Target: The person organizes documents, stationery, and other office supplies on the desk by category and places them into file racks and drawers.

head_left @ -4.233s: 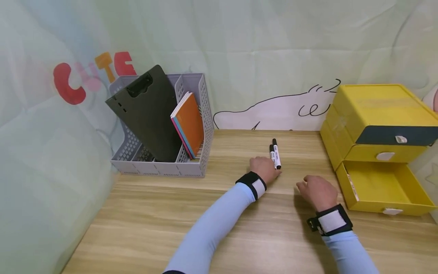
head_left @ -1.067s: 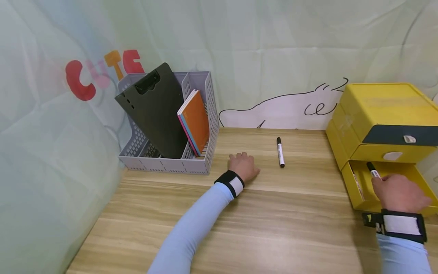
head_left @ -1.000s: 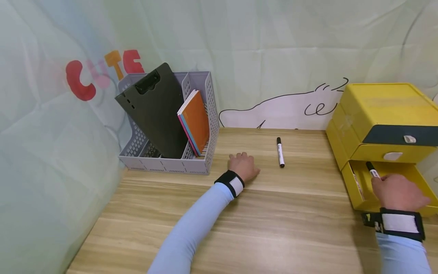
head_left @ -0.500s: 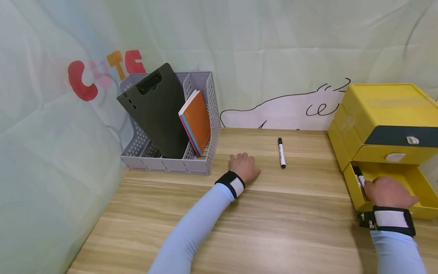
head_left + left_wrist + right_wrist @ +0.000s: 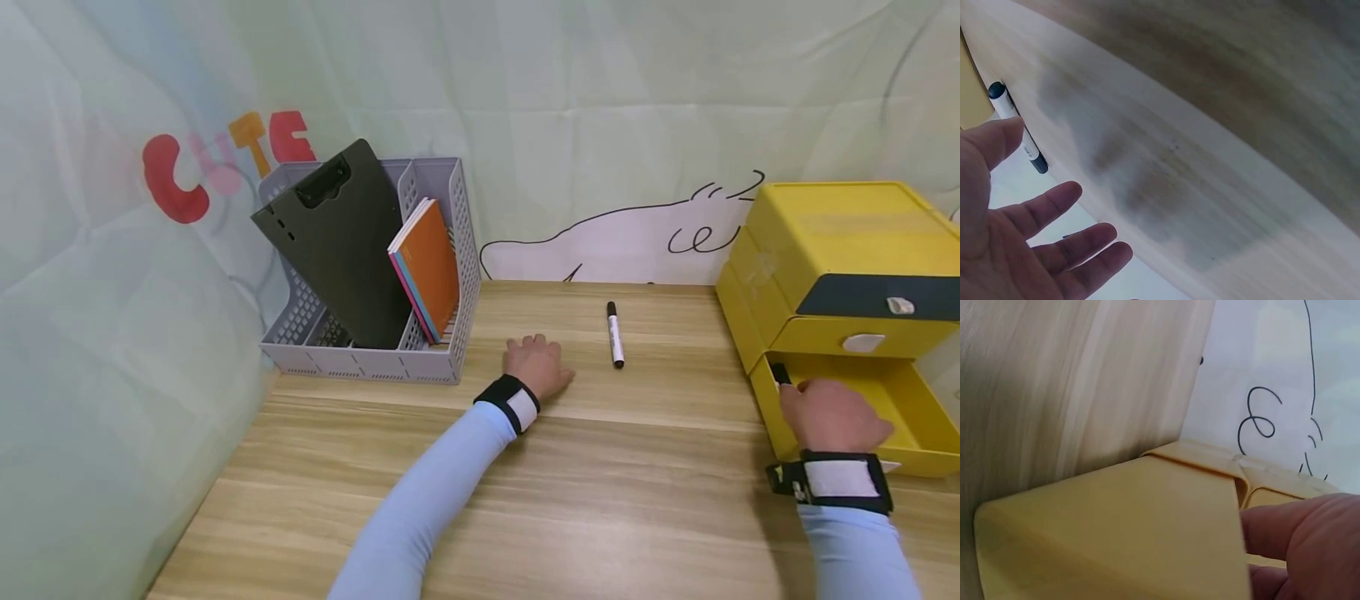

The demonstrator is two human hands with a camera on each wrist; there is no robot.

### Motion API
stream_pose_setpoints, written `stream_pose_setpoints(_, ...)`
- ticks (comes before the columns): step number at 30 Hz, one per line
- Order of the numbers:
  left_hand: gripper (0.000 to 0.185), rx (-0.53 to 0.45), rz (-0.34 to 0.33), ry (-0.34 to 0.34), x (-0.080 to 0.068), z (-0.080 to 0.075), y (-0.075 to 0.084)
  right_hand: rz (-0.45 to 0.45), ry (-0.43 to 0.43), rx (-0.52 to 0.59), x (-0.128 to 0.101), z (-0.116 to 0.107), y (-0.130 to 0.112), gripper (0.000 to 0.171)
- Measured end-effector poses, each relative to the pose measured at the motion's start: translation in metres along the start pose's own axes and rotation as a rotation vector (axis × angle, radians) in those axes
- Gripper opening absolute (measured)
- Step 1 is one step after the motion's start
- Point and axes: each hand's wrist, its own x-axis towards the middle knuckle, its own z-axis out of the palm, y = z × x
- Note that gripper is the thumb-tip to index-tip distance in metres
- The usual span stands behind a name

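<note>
In the head view my right hand (image 5: 834,415) is in the pulled-out bottom drawer (image 5: 892,404) of the yellow drawer box, by its left wall. It grips a black-capped marker (image 5: 781,373), most of which the hand covers. The right wrist view has my thumb and fingers behind the yellow drawer wall (image 5: 1122,531), which hides the marker. My left hand (image 5: 537,367) is at the table's middle, fingers spread and holding nothing. A second marker (image 5: 615,335), white with black ends, lies on the table to the right of it; the left wrist view shows this marker (image 5: 1027,142) beyond the thumb.
The yellow drawer box (image 5: 862,233) stands at the right, its upper drawers closed. A grey perforated file holder (image 5: 360,364) at the left holds a black clipboard (image 5: 345,250) and several thin notebooks (image 5: 431,271). A printed cloth backs the wooden table (image 5: 600,500).
Two markers lay together on the table earlier; one is now in the drawer in my right hand. That hand has shifted left inside the drawer. The left hand has moved left from the markers.
</note>
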Motion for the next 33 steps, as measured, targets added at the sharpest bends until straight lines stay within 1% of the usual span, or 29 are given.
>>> stream_pose_setpoints(5, 0.054, 0.000, 0.004, 0.002, 0.004, -0.001, 0.009, -0.016, 0.023, 0.027, -0.005, -0.001, -0.006, 0.050)
stream_pose_setpoints(9, 0.054, 0.005, 0.034, 0.000, 0.008, -0.001, 0.021, -0.057, 0.089, 0.035, -0.011, 0.002, -0.012, 0.049)
stream_pose_setpoints(13, 0.054, 0.025, 0.097, 0.001, 0.013, -0.001, 0.035, -0.129, 0.191, 0.027, -0.018, 0.007, -0.023, 0.047)
stream_pose_setpoints(17, 0.054, 0.045, 0.192, 0.014, 0.017, -0.001, 0.047, -0.197, 0.257, 0.026, -0.025, 0.012, -0.038, 0.047)
stream_pose_setpoints(21, 0.052, 0.097, 0.317, 0.032, 0.019, 0.000, 0.053, -0.245, 0.247, 0.061, -0.031, 0.018, -0.053, 0.046)
stream_pose_setpoints(23, 0.050, 0.120, 0.364, 0.030, 0.019, 0.001, 0.054, -0.265, 0.220, 0.083, -0.034, 0.022, -0.059, 0.046)
stream_pose_setpoints(24, 0.049, 0.121, 0.377, 0.028, 0.019, 0.002, 0.054, -0.272, 0.205, 0.093, -0.035, 0.024, -0.062, 0.046)
stream_pose_setpoints(27, 0.043, 0.092, 0.385, 0.022, 0.020, 0.004, 0.052, -0.297, 0.160, 0.109, -0.037, 0.029, -0.067, 0.047)
stream_pose_setpoints(30, 0.036, 0.064, 0.370, 0.039, 0.021, 0.005, 0.049, -0.314, 0.133, 0.117, -0.037, 0.032, -0.067, 0.048)
stream_pose_setpoints(33, 0.033, 0.070, 0.348, 0.059, 0.022, 0.004, 0.047, -0.332, 0.126, 0.115, -0.037, 0.035, -0.067, 0.047)
